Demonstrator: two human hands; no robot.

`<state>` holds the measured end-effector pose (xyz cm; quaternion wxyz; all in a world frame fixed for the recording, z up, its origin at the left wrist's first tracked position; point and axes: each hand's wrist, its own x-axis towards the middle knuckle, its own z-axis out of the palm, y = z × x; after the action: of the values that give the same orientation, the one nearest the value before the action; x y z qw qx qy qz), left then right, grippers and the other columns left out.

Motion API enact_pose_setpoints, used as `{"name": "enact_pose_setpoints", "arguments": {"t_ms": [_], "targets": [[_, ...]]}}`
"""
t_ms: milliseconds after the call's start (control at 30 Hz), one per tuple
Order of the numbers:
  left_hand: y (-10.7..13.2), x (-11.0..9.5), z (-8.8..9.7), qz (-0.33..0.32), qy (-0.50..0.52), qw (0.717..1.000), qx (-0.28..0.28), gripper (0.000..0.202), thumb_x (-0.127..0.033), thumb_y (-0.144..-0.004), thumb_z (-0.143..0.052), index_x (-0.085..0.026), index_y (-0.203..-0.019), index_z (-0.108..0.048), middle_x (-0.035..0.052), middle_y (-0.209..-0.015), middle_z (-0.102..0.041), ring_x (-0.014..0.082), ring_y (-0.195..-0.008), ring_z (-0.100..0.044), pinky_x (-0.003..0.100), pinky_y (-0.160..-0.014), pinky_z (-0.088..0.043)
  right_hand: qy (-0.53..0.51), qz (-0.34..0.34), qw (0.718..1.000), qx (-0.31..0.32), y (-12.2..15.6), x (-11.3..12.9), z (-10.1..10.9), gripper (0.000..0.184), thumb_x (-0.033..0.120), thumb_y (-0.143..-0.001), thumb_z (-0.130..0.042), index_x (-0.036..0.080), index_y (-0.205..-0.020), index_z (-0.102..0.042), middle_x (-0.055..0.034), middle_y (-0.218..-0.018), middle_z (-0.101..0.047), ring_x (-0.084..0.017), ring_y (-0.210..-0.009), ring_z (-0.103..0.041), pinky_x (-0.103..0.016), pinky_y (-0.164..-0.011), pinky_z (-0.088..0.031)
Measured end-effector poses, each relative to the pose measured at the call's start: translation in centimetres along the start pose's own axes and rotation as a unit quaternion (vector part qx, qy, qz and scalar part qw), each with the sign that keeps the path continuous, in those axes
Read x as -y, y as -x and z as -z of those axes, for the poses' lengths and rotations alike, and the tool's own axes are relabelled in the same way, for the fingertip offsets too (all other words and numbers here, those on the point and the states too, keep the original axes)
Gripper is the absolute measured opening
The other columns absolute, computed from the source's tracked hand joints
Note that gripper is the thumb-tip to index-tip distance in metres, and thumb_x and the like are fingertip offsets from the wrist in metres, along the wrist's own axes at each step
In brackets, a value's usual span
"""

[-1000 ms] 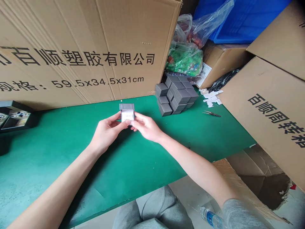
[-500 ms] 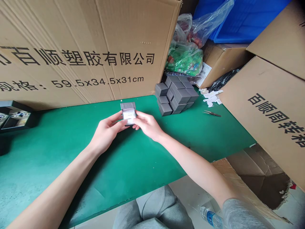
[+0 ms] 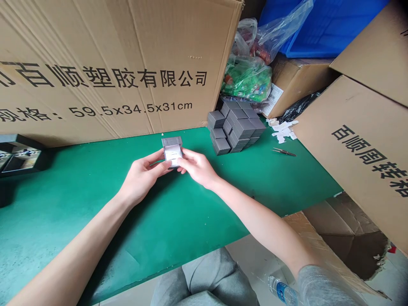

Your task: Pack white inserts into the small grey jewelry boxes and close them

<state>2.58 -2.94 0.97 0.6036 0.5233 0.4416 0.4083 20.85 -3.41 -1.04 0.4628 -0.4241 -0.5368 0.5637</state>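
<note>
Both my hands meet over the green mat, holding a small open grey jewellery box (image 3: 172, 150) between their fingers. Its lid stands up at the back, and its white insert faces me. My left hand (image 3: 142, 177) grips the box's left and lower side, while my right hand (image 3: 196, 168) presses in from the right. My fingertips hide the lower part of the box. Just right of my right hand's fingers, several closed grey boxes form a stack (image 3: 236, 127).
The green mat (image 3: 270, 187) lies against a large printed cardboard carton (image 3: 111, 51). Metal tweezers (image 3: 283, 152) and white paper scraps (image 3: 282, 131) lie at right. Bags of green goods (image 3: 246, 79), a blue crate (image 3: 331, 25), and another carton (image 3: 357, 148) crowd the back and right.
The open box has shifted slightly right between my hands, and my right hand's fingers have moved up its right side. The stack and tweezers have not moved.
</note>
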Motion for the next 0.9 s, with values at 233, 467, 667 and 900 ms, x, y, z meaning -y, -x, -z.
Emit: {"name": "enact_pose_setpoints", "arguments": {"t_ms": [233, 467, 667, 900], "targets": [[0.2, -0.3, -0.5, 0.008, 0.04, 0.999, 0.024, 0.052, -0.037, -0.084, -0.08, -0.018, -0.131, -0.07, 0.0098, -0.131, -0.073, 0.027, -0.108, -0.075, 0.041, -0.103, -0.059, -0.019, 0.008, 1.0, 0.004, -0.3, -0.7, 0.1, 0.051, 0.032, -0.092, -0.065, 0.017, -0.14, -0.06, -0.0063, -0.113, -0.074, -0.012, -0.08, -0.064, -0.025, -0.072, -0.056], [-0.3, 0.3, 0.1, 0.008, 0.04, 0.999, 0.026, 0.043, -0.036, -0.081, -0.083, -0.016, -0.119, -0.076, 0.0101, -0.125, -0.076, 0.0264, -0.108, -0.074, 0.039, -0.104, -0.059, -0.023, 0.007, 1.0, 0.005, -0.3, -1.1, 0.1, 0.058, 0.033, -0.088, -0.071, 0.018, -0.142, -0.058, -0.0048, -0.107, -0.074, -0.013, -0.077, -0.063, -0.025, -0.07, -0.056], [-0.2, 0.2, 0.3, -0.015, 0.005, 0.998, 0.053, 0.045, -0.037, -0.081, -0.084, -0.019, -0.121, -0.077, 0.0094, -0.128, -0.075, 0.0271, -0.107, -0.074, 0.04, -0.104, -0.059, -0.02, 0.011, 1.0, -0.001, -0.1, -0.7, -0.1, 0.055, 0.034, -0.087, -0.073, 0.017, -0.138, -0.061, -0.0048, -0.108, -0.075, -0.013, -0.077, -0.062, -0.027, -0.073, -0.056], [0.1, 0.1, -0.4, -0.011, 0.013, 0.999, 0.041, 0.045, -0.038, -0.084, -0.08, -0.018, -0.125, -0.074, 0.0089, -0.129, -0.074, 0.0268, -0.107, -0.074, 0.038, -0.101, -0.06, -0.027, 0.005, 0.999, -0.041, -0.1, -0.7, -0.2, 0.047, 0.035, -0.086, -0.072, 0.017, -0.128, -0.064, -0.0014, -0.087, -0.072, -0.011, -0.068, -0.062, -0.025, -0.063, -0.054]]}}
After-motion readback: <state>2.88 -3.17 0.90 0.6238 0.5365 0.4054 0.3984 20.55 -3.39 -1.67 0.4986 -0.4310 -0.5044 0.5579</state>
